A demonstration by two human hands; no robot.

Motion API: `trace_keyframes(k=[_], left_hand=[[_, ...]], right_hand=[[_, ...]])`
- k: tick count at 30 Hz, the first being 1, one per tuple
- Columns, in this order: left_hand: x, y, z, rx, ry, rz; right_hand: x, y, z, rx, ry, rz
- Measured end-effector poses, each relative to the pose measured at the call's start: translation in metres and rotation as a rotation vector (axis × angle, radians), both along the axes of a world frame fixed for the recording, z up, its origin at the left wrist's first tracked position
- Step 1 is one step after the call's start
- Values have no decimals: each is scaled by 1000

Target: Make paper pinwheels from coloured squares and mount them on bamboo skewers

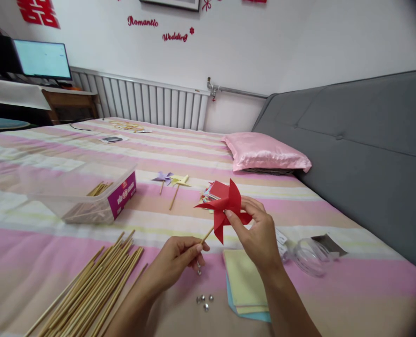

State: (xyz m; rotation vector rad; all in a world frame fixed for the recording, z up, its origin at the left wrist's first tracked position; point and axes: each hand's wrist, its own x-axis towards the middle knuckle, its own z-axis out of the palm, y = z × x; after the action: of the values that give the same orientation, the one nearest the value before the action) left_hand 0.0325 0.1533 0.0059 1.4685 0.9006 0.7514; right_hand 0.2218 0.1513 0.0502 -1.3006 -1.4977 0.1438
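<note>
A red paper pinwheel (225,205) on a thin wooden stick (207,234) is held up over the bed. My left hand (182,257) is closed round the stick below the blades. With thumb and fingers my right hand (259,229) pinches the pinwheel at its centre. A small shiny piece (199,269) shows just under my left fingers; whether they hold it is unclear. Several silver metal beads (205,307) lie on the sheet below. Beneath my right forearm is a stack of yellow and blue paper sheets (245,278).
Wooden sticks (95,285) lie in a heap at the left, before a clear plastic box (85,201). Purple (163,178) and yellow (179,180) pinwheels lie farther back. Coloured paper (218,189) sits behind the red pinwheel; clear tape rolls (311,257) are at right, a pink pillow (266,152) behind.
</note>
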Motion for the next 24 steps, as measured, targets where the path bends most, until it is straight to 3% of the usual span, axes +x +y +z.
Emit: trace_keyframes(k=[14, 24], left_hand=[[-2, 2, -3, 15, 6, -27], [-2, 1, -4, 37, 25, -39]], right_hand=[[2, -1, 2, -125, 166, 139], [4, 1, 1, -140, 153, 126]])
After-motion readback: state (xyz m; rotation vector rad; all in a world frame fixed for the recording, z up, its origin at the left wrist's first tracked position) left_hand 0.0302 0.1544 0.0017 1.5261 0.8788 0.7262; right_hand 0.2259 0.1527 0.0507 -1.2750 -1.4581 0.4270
